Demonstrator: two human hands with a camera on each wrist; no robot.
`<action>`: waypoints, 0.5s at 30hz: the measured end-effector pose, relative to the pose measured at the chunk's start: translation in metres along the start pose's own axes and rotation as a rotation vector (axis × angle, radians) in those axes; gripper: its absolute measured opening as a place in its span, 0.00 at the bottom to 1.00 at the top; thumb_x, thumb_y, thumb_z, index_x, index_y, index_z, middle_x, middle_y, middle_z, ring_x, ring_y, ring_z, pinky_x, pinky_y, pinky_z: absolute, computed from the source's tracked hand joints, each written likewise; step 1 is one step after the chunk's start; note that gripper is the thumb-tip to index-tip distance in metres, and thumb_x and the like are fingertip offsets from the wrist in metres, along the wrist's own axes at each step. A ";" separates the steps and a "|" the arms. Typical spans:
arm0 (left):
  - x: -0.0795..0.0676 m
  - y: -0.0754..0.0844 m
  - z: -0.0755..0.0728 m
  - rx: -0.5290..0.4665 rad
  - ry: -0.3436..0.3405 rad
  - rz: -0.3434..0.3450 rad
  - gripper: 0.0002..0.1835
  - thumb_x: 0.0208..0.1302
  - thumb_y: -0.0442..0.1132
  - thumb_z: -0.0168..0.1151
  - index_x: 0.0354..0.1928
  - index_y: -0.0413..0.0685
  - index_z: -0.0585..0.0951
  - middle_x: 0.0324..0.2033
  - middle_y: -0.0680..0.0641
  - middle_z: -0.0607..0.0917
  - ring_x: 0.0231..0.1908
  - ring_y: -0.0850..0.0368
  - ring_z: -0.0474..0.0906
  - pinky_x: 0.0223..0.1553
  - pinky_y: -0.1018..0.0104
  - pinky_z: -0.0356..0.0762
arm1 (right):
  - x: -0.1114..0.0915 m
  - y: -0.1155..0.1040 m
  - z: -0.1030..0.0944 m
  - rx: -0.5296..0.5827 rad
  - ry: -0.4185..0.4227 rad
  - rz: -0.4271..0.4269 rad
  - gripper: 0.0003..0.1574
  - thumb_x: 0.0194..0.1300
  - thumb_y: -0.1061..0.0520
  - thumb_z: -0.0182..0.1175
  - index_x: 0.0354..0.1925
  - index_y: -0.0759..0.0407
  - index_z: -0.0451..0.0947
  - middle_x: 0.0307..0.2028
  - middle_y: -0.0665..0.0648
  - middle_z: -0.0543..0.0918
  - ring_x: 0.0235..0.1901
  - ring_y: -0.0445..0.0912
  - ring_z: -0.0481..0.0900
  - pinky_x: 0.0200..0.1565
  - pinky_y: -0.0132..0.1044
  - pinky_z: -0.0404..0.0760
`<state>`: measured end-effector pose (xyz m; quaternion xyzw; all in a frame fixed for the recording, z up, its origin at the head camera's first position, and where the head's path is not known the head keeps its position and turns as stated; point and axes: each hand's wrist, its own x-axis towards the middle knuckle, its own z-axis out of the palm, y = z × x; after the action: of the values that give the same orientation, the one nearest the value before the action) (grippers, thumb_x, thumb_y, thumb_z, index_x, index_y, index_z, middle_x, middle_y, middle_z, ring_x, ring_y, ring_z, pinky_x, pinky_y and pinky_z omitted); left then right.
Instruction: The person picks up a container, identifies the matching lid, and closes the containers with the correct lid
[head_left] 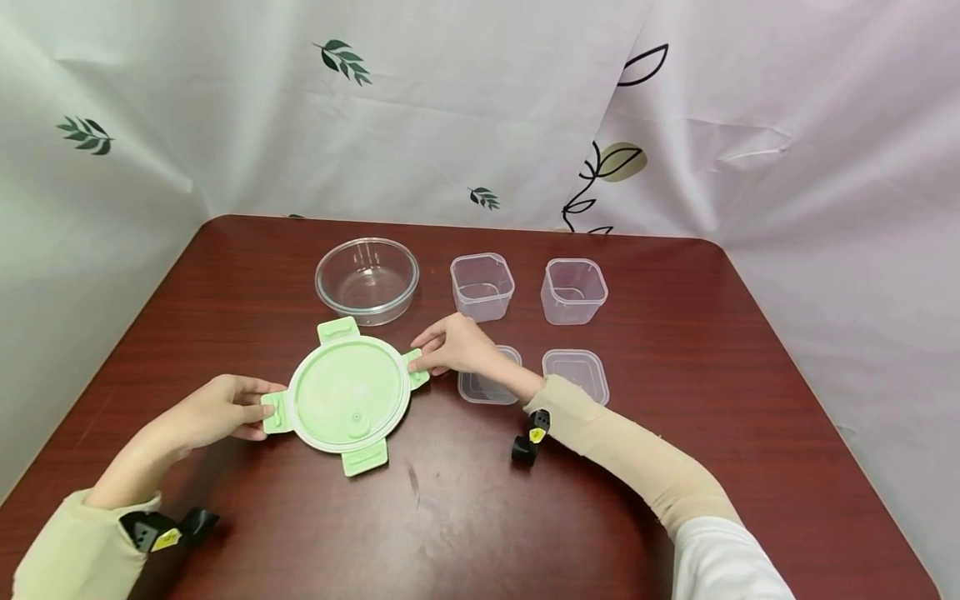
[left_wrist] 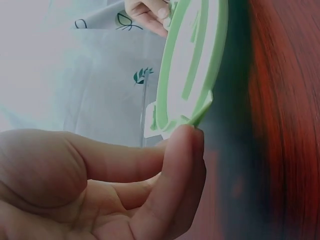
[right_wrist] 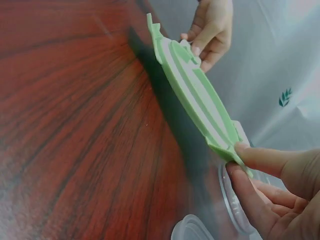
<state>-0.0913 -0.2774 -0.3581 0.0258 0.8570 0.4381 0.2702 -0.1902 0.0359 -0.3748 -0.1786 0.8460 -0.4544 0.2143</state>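
A round green lid (head_left: 348,392) with flaps around its rim is held above the table between both hands. On its left side my left hand (head_left: 217,407) pinches one flap between thumb and fingers, as the left wrist view shows closely. The opposite flap is pinched by my right hand (head_left: 459,346); in the right wrist view its thumb (right_wrist: 265,159) lies on top and fingers below. Behind the lid stands a round clear glass bowl (head_left: 367,283), uncovered. A square clear lid (head_left: 487,387) lies partly under my right wrist.
Two square clear plastic tubs (head_left: 482,287) stand uncovered right of the bowl, the farther-right tub (head_left: 574,292) apart from the other. A second square lid (head_left: 577,371) lies before it, beside my right forearm. Patterned curtains (head_left: 450,108) hang behind the brown table (head_left: 480,517).
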 end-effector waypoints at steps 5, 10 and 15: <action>-0.003 0.004 0.000 -0.025 0.004 0.029 0.24 0.69 0.27 0.50 0.61 0.15 0.61 0.38 0.44 0.81 0.30 0.66 0.78 0.33 0.68 0.84 | -0.004 -0.003 -0.004 -0.031 0.018 -0.014 0.15 0.51 0.58 0.73 0.39 0.60 0.86 0.30 0.56 0.89 0.19 0.40 0.84 0.27 0.33 0.84; -0.004 0.008 0.001 -0.034 0.026 0.069 0.25 0.69 0.28 0.51 0.61 0.16 0.60 0.39 0.42 0.82 0.32 0.66 0.79 0.35 0.67 0.84 | -0.008 -0.010 -0.008 -0.020 0.052 -0.051 0.14 0.53 0.60 0.71 0.40 0.62 0.86 0.30 0.58 0.88 0.21 0.37 0.82 0.29 0.33 0.84; -0.002 0.012 -0.002 -0.072 0.072 0.126 0.27 0.67 0.29 0.55 0.62 0.17 0.61 0.37 0.45 0.82 0.33 0.66 0.80 0.36 0.65 0.85 | -0.011 -0.014 -0.016 0.041 0.081 -0.096 0.13 0.54 0.63 0.70 0.40 0.66 0.85 0.33 0.62 0.88 0.23 0.38 0.83 0.35 0.42 0.86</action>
<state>-0.0928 -0.2724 -0.3474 0.0541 0.8465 0.4854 0.2119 -0.1879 0.0450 -0.3534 -0.1962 0.8349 -0.4882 0.1615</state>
